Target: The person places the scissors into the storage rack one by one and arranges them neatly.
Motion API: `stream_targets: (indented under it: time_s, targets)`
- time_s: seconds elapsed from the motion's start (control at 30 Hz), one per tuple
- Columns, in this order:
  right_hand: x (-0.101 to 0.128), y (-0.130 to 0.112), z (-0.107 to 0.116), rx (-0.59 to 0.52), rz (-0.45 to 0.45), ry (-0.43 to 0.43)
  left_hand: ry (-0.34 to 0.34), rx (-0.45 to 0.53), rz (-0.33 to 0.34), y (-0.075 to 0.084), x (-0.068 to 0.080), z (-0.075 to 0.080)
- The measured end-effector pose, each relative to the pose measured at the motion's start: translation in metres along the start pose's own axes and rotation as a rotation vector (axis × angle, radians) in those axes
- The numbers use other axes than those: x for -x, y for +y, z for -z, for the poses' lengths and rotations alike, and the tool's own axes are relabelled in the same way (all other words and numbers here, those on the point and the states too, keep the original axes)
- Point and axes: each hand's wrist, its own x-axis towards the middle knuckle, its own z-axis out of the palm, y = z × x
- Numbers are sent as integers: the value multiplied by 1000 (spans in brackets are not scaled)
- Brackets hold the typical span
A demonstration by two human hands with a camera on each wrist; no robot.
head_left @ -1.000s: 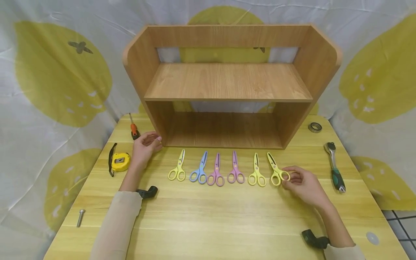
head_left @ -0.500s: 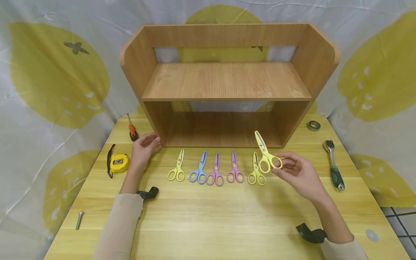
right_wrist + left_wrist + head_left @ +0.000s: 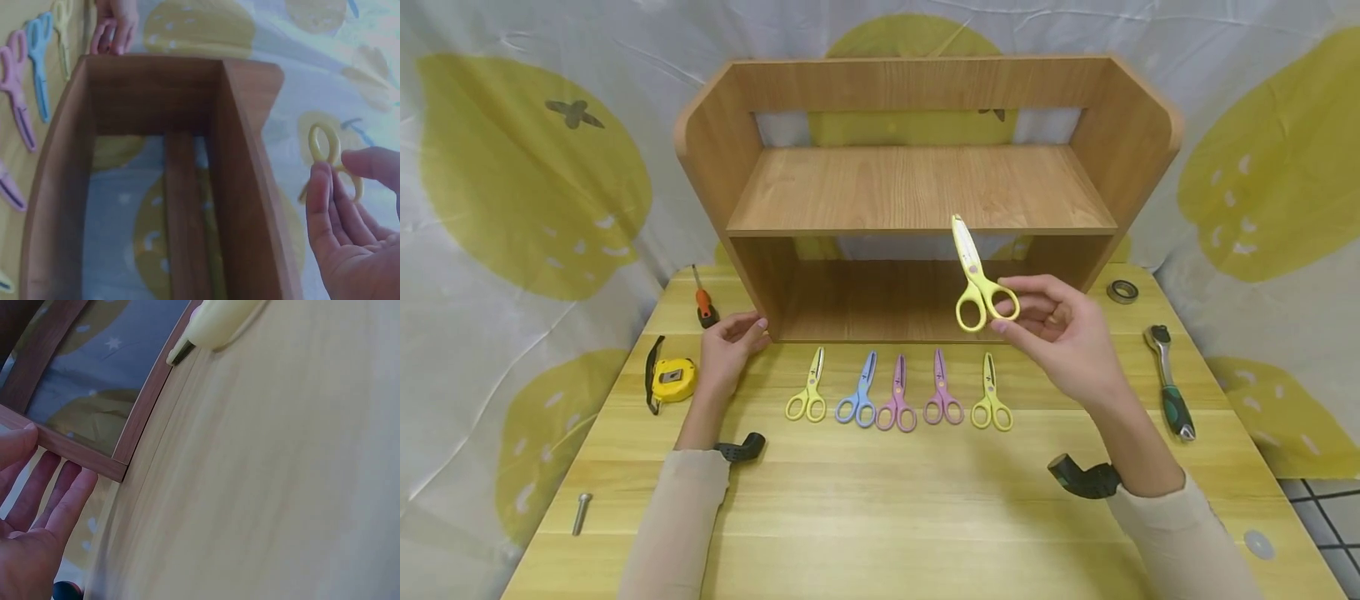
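Yellow scissors are pinched by one handle loop between the thumb and fingers of my right hand. They are raised in front of the wooden shelf, blades up, tip near the front edge of the upper board. In the right wrist view, the handle loops show at the fingertips. My left hand holds the shelf's lower left side panel, thumb and fingers on either side of it in the left wrist view. On the table before the shelf lie yellow scissors, blue scissors, pink scissors and more pairs.
Left on the table are a screwdriver, a yellow tape measure and a bolt. To the right lie a black-rimmed ring, a ratchet wrench and a pale disc. A patterned curtain hangs behind.
My right hand has lifted the rightmost yellow scissors off the table and carried them up and leftward to the shelf's front. The left hand stays at the side panel.
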Motion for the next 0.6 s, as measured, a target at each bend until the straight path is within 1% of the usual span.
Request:
stream_targets:
  time_s: [0.1, 0.3, 0.43, 0.6]
  targets:
    - [-19, -5, -8, -12, -10, 21, 6, -10, -4, 0, 0, -1]
    - [-56, -11, -30, 34, -54, 45, 10, 11, -25, -1, 0, -3]
    - [-81, -15, -47, 80, -37, 43, 12, 20, -31, 0, 1, -3]
    - [-111, -17, -69, 119, -13, 25, 19, 29, -22, 1, 2, -3]
